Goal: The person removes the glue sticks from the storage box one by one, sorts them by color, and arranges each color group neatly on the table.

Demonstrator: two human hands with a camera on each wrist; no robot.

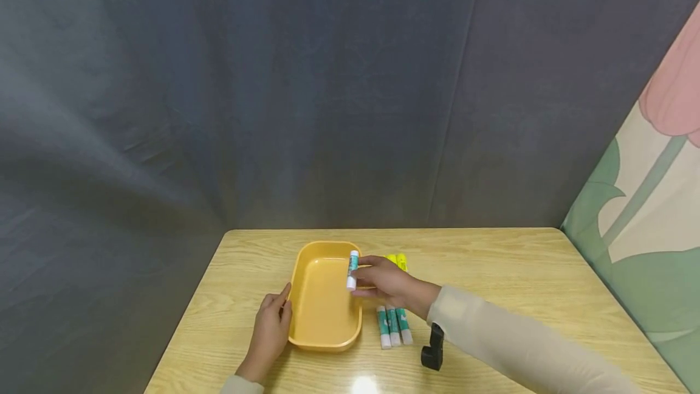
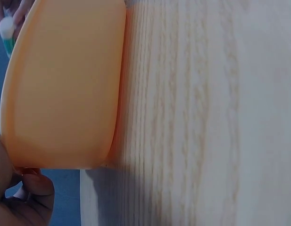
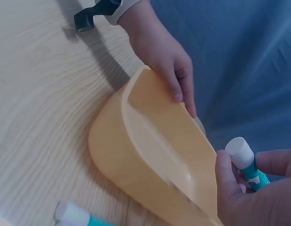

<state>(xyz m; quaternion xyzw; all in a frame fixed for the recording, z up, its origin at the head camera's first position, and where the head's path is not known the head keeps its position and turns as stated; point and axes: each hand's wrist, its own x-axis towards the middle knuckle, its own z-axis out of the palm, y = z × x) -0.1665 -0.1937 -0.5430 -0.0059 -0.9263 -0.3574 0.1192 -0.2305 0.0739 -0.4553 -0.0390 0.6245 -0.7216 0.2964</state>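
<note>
A yellow-orange plastic tray (image 1: 322, 306) with raised walls stands on the wooden table. My left hand (image 1: 271, 324) pinches its left rim, thumb and fingers on either side of the wall, as the right wrist view also shows. My right hand (image 1: 385, 281) holds a teal glue stick (image 1: 352, 270) with white ends between thumb and fingers, above the tray's right rim. In the right wrist view that glue stick (image 3: 246, 162) is tilted, white end up. Several teal glue sticks (image 1: 394, 327) lie side by side right of the tray, under my right wrist.
Yellow sticks (image 1: 401, 262) lie behind my right hand, partly hidden by it. A black wrist camera mount (image 1: 433, 348) hangs below the right sleeve. The table (image 1: 492, 260) ends at a dark curtain (image 1: 339, 108) behind; a floral cloth (image 1: 651, 199) hangs at the right.
</note>
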